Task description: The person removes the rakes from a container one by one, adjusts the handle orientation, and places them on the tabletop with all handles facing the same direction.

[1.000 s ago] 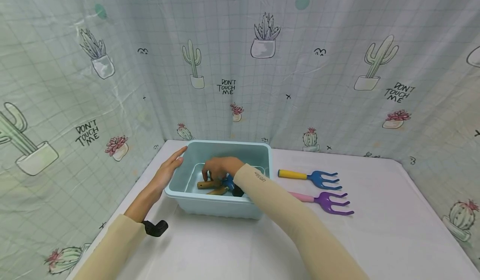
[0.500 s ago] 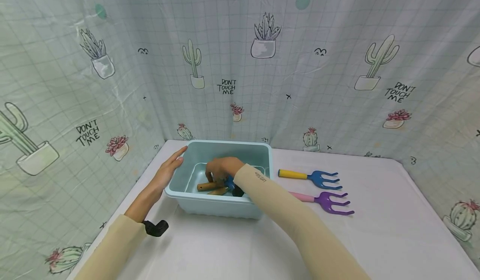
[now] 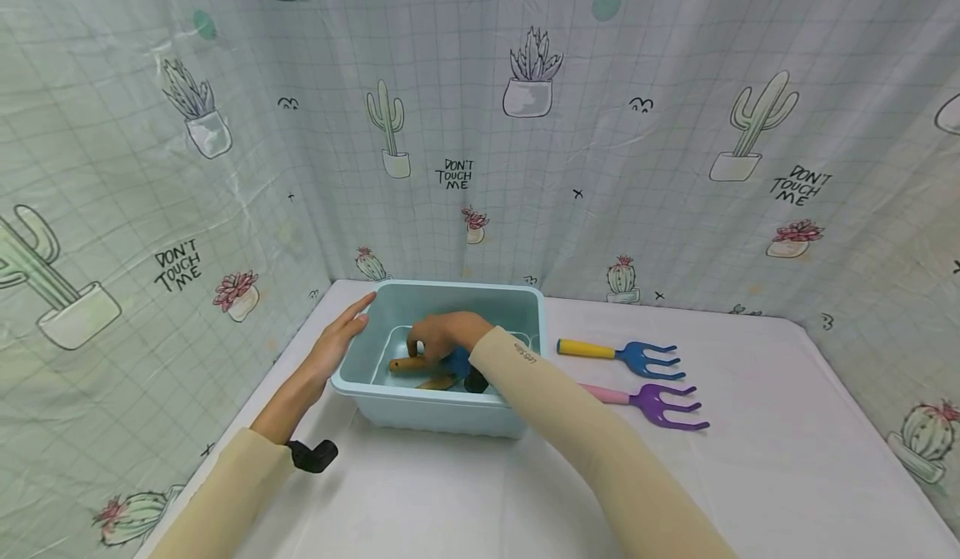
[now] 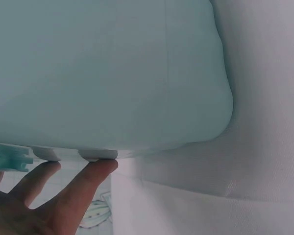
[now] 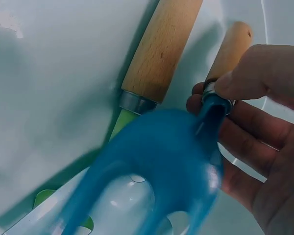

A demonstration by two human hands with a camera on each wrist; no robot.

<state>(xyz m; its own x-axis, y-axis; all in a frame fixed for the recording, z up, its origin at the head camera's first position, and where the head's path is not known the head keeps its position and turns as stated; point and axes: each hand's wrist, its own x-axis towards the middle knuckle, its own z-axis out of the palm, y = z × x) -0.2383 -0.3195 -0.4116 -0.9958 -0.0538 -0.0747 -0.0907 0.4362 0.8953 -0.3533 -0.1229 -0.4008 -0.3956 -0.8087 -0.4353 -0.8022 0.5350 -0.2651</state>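
Note:
My right hand [image 3: 444, 336] reaches down inside a light blue plastic bin [image 3: 438, 416]. In the right wrist view, my thumb and fingers pinch a blue hand rake [image 5: 169, 142] at its metal collar, where the wooden handle meets the curved prongs. Beside it in the bin lies a second tool with a wooden handle [image 5: 161, 51] and a green neck; its far end is hidden behind the rake. My left hand [image 3: 333, 349] touches the bin's left side with its fingers straight, and its fingertips press the wall in the left wrist view.
To the right of the bin lie a blue rake with a yellow handle [image 3: 585, 348] and a purple rake with a pink handle [image 3: 663, 405], the pink partly behind my sleeve. A cactus-print curtain [image 3: 570, 151] stands behind the white table [image 3: 450, 501].
Within the bin, the wooden handle of the blue rake has shifted slightly left and up with my right hand. My left hand stays put against the bin.

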